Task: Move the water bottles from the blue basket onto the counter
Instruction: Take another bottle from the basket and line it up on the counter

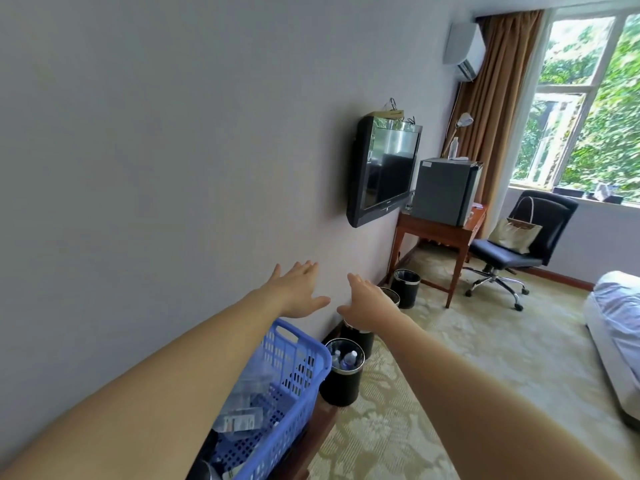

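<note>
Both hands: our fingers [304, 268] lie straight and spread, grasping nothing. The left hand [298, 292] and right hand [367, 303] reach out side by side, just apart, in front of the bare wall [173, 168].
Blue basket [311, 344]: near left, under our left forearm, sitting on a dark wooden ledge [323, 424].
Water bottles [242, 417]: clear plastic shapes lying in the basket, too blurred for us to count.
Black bin [341, 386]: on the floor just right of the basket, with capped bottles [348, 358] inside.
Counter: we judge the ledge may be it. Little of it shows, and no bottle stands there.
Progress: we judge the task hardly begun, with bottles in the basket and none in hand.
Left: reach down, grasp each bottle and set it on the counter.
</note>
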Demonstrator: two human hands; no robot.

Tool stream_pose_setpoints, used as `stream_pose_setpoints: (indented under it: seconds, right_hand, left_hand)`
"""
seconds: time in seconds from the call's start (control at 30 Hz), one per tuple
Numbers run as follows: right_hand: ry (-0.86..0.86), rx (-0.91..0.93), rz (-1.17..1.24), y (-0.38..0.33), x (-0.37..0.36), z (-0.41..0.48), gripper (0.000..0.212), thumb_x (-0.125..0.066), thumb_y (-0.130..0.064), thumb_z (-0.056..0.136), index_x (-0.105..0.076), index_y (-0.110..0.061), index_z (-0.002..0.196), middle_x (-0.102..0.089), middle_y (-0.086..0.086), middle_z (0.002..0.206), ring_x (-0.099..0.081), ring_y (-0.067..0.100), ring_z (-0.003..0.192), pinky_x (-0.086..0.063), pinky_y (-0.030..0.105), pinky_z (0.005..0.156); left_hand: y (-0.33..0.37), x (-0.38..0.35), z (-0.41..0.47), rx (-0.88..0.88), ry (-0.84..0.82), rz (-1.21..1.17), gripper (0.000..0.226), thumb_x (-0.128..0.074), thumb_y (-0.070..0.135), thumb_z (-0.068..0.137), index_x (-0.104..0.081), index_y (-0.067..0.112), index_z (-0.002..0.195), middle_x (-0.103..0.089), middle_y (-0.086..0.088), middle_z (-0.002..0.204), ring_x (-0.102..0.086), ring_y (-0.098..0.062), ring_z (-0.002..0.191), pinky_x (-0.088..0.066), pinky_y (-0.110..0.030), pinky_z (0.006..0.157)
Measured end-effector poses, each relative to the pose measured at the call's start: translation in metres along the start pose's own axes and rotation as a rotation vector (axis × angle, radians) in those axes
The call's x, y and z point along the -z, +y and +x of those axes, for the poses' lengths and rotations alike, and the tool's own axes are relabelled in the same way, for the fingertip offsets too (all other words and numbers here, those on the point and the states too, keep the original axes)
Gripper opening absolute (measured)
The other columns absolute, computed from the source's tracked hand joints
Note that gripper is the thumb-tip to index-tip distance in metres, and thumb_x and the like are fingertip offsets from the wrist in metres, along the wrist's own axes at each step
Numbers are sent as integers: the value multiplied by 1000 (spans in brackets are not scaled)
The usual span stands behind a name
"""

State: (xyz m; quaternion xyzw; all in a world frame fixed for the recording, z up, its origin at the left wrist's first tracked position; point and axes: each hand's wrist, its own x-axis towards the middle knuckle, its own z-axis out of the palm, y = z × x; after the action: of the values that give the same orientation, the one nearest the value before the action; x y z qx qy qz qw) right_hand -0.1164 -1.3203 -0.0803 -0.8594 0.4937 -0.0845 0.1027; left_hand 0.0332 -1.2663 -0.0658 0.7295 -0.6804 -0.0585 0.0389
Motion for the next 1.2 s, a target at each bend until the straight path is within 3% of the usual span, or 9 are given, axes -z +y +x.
stream_pose_setpoints:
  seconds: [0.3, 0.6, 1.2]
  right_hand:
    - [-32, 62, -7, 18, -21, 86, 67, -56, -30, 92, -23, -6, 146, -39, 9, 144, -36, 28, 135, -38, 43, 108]
    - [-84, 143, -21, 5, -39, 211, 75, -56, -30, 94, -14, -7, 151, -33, 9, 152, -31, 27, 140, -31, 39, 114]
    - [-399, 477, -41, -64, -136, 358, 75, -56, -27, 94, -13, -7, 152, -30, 10, 154, -29, 28, 142, -30, 39, 114]
  left_hand:
    - [-24, -21, 78, 44, -55, -32, 82, -37, 52, 98, 7, 12, 154, 8, -5, 164, 7, -22, 151, 6, -51, 120]
    - [-94, -20, 176, 120, -49, -63, 82, -37, 51, 99, 7, 11, 155, 6, -4, 164, 6, -21, 151, 5, -51, 120]
    - [-223, -77, 221, 583, -112, -251, 84, -42, 48, 97, 7, 13, 155, 7, -4, 164, 5, -20, 151, 6, -48, 121]
